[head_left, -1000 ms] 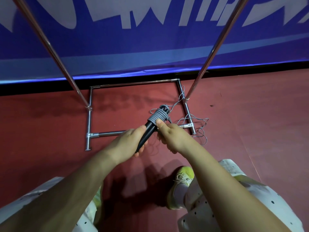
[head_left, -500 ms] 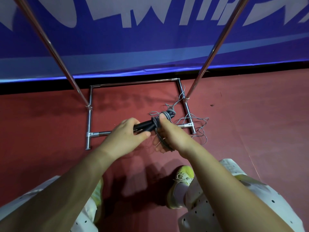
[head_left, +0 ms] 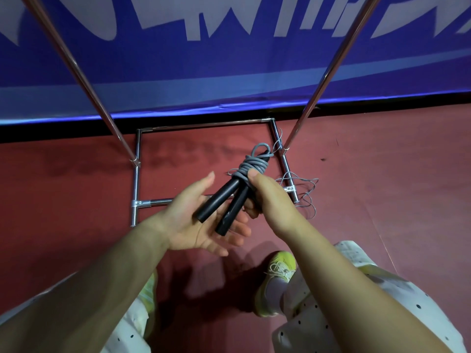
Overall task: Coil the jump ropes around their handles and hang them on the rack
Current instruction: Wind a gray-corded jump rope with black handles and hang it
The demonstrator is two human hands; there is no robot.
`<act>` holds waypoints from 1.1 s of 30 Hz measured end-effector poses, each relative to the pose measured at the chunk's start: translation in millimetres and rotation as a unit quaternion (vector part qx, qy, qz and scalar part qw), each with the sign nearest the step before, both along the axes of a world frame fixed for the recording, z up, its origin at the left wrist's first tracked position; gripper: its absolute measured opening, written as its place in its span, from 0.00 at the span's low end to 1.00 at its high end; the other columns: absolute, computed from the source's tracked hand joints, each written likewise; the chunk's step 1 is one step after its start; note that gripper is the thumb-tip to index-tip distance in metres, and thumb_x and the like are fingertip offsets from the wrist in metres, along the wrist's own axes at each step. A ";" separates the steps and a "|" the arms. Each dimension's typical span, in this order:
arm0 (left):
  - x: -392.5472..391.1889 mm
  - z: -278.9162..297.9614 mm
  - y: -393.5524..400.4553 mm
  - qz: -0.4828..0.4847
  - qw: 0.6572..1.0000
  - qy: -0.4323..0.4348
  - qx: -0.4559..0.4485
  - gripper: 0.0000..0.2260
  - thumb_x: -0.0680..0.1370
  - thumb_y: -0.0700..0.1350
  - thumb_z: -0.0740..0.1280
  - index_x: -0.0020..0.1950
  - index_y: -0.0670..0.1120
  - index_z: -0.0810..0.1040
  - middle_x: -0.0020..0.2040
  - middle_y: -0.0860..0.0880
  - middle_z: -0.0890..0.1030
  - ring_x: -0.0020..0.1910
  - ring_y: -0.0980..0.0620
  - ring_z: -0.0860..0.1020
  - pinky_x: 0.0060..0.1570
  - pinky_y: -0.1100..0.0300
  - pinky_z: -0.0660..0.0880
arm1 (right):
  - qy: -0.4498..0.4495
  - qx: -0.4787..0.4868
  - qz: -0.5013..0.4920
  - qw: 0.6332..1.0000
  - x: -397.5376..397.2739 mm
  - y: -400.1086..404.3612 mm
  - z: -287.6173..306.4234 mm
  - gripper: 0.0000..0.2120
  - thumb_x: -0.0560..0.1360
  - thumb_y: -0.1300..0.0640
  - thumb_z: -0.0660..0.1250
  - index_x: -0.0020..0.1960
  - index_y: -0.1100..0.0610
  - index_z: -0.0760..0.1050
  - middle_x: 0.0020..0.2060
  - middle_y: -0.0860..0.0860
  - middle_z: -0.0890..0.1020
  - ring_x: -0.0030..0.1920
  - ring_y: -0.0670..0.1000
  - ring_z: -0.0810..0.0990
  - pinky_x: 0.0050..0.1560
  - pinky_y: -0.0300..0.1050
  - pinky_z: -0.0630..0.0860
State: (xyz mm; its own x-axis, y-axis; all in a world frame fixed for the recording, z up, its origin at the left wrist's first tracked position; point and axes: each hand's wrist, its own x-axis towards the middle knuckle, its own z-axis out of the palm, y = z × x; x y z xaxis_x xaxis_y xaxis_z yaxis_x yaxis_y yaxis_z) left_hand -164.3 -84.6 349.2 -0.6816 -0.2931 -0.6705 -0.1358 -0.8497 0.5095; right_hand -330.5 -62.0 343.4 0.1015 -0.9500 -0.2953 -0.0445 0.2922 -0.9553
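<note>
Two black handles are held side by side over the red floor, with grey rope wound tightly round their far ends and a small loop standing up at the top. The bundle is gripped by the right hand, whose fingers are curled round the handles just below the coils, the thumb pressed against the rope. The left hand is held palm up beneath the near ends of the handles, its fingers spread and relaxed. A loose tangle of grey rope is seen on the floor at the right foot of the metal rack, beside the bundle. A yellow shoe is visible near the bottom.
</note>
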 end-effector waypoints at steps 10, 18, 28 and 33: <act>-14.4 -0.7 7.6 0.059 0.960 -0.181 -0.206 0.30 0.76 0.66 0.51 0.37 0.43 0.78 0.27 0.47 0.77 0.23 0.51 0.72 0.28 0.62 0.64 | 0.194 -0.013 -0.001 0.981 -1.2 0.1 -1.0 0.22 0.83 0.45 0.49 0.33 0.52 0.64 0.25 0.44 0.67 0.26 0.43 0.64 0.33 0.43 0.60; -9.1 -8.7 1.0 0.029 0.860 -0.311 -0.404 0.25 0.70 0.64 0.59 0.36 0.42 0.77 0.29 0.45 0.79 0.26 0.48 0.76 0.32 0.57 0.73 | 0.302 0.065 -0.002 0.951 -2.8 1.6 -8.4 0.37 0.79 0.34 0.45 0.33 0.61 0.77 0.32 0.56 0.82 0.41 0.59 0.81 0.49 0.52 0.76; -0.7 -14.6 -4.8 0.021 0.786 -0.394 -0.475 0.14 0.69 0.57 0.73 0.42 0.48 0.76 0.34 0.49 0.78 0.33 0.51 0.75 0.34 0.56 0.67 | 0.167 0.113 -0.006 0.980 1.9 0.1 -9.3 0.35 0.79 0.34 0.49 0.40 0.63 0.78 0.25 0.49 0.74 0.24 0.46 0.71 0.32 0.42 0.69; -3.1 -17.4 -4.6 0.000 0.799 -0.381 -0.466 0.15 0.67 0.55 0.76 0.44 0.49 0.74 0.35 0.52 0.78 0.33 0.53 0.74 0.34 0.57 0.67 | 0.172 0.094 -0.014 0.981 1.8 -1.1 -10.5 0.23 0.79 0.42 0.58 0.34 0.57 0.71 0.21 0.47 0.66 0.19 0.44 0.61 0.29 0.43 0.61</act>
State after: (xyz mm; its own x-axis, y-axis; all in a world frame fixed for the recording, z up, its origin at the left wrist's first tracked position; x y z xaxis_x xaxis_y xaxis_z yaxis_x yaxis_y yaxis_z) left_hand -167.3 -89.2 331.8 -0.1795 -0.9067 -0.3818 -0.7080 -0.1503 0.6900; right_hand -328.7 -63.2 332.9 -0.0595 -0.8768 -0.4771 -0.3439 0.4667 -0.8148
